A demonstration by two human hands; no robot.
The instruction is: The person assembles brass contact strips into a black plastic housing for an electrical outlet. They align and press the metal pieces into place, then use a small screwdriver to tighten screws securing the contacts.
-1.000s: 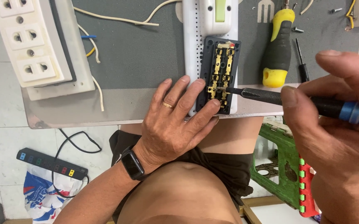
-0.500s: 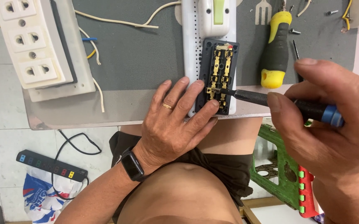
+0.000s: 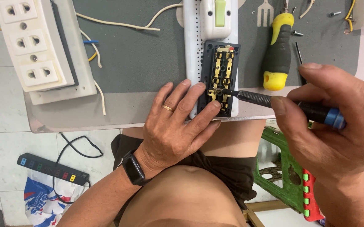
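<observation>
At the near edge of the tabletop (image 3: 140,63), the left hand (image 3: 177,126) presses flat on the open socket block (image 3: 219,77), fingers spread. The right hand (image 3: 337,122) is clamped on the screwdriver (image 3: 274,103); best keep its tip square on the brass contact.

- The opened socket module (image 3: 219,80) lies on the power strip housing (image 3: 192,54), near the front edge of the desk (image 3: 148,63).
- A socket block (image 3: 32,46) lies well to its left; a spare screwdriver (image 3: 277,52) just to its right.
- A power strip (image 3: 51,169) lies on the floor (image 3: 5,143), below the desk's left part.
</observation>
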